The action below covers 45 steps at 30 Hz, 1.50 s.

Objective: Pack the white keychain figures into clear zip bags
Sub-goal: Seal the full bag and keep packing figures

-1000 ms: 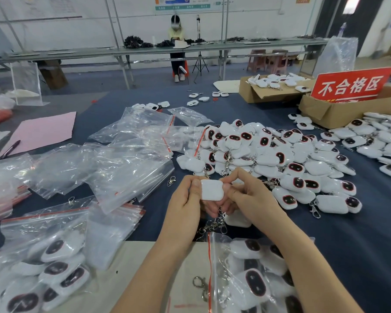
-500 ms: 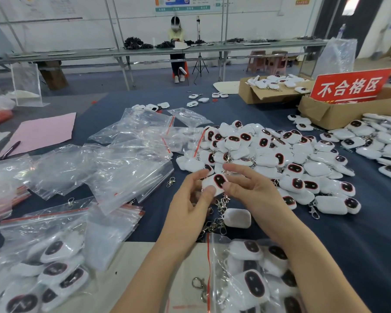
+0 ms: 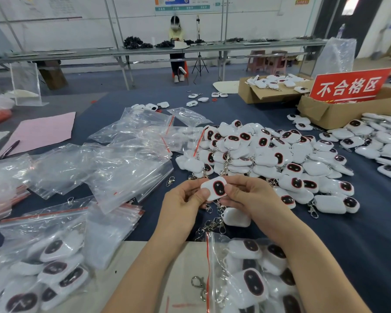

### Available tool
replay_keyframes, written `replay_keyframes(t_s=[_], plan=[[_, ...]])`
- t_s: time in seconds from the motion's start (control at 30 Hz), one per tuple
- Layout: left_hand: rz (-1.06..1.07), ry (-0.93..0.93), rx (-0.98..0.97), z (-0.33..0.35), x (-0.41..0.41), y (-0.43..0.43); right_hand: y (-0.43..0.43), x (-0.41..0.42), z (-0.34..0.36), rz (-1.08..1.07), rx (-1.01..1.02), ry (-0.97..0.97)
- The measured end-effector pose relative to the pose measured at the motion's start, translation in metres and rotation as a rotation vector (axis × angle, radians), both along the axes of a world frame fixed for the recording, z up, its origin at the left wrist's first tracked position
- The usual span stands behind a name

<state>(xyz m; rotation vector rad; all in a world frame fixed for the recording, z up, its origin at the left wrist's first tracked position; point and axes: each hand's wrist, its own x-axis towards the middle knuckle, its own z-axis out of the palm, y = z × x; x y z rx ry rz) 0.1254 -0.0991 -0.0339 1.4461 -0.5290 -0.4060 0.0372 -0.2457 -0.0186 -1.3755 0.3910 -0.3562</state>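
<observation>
A white keychain figure (image 3: 213,188) with a dark red-rimmed face is pinched between my left hand (image 3: 182,205) and my right hand (image 3: 248,197) above the blue table, face up. Its chain hangs below. A second figure (image 3: 236,216) lies face down under my hands beside loose metal clasps (image 3: 211,227). A big pile of figures (image 3: 275,159) lies beyond my hands. Empty clear zip bags (image 3: 113,163) lie in a heap to the left. A filled bag (image 3: 253,276) lies near my right forearm, and another filled bag (image 3: 38,267) sits at the lower left.
Two cardboard boxes (image 3: 339,111) with a red sign (image 3: 348,86) stand at the back right. More figures (image 3: 379,141) spread along the right edge. A pink sheet (image 3: 43,129) and pen lie far left. A person sits at a distant bench (image 3: 176,41).
The figure in my hands was turned from its plain white back to its dark face. It now sits flatter and fully face up between both hands.
</observation>
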Motion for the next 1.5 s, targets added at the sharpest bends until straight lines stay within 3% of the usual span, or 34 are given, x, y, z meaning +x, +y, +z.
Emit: replay_keyframes(t_s=[0.3,0.57,0.7,0.87,1.03,1.37,1.5], plan=[[0.045,0.009,0.018,0.002,-0.001,0.000,-0.004,0.002,-0.005,-0.062,-0.056,0.006],[0.106,-0.105,0.073,0.015,-0.010,0.016,-0.003,-0.005,0.010,-0.115,-0.454,0.042],[0.100,0.028,0.139,0.021,-0.013,0.051,0.004,-0.022,0.019,0.001,-0.572,0.085],[0.028,0.249,0.197,0.019,-0.042,0.091,0.019,-0.038,0.020,0.224,-0.816,0.326],[-0.067,0.291,0.214,0.036,-0.074,0.086,0.032,-0.037,0.027,0.327,-0.912,0.437],[-0.149,0.308,0.258,0.047,-0.092,0.063,0.037,-0.044,0.035,0.282,-0.915,0.394],[-0.181,0.166,0.471,0.043,-0.089,0.059,0.039,-0.044,0.035,0.262,-0.904,0.391]])
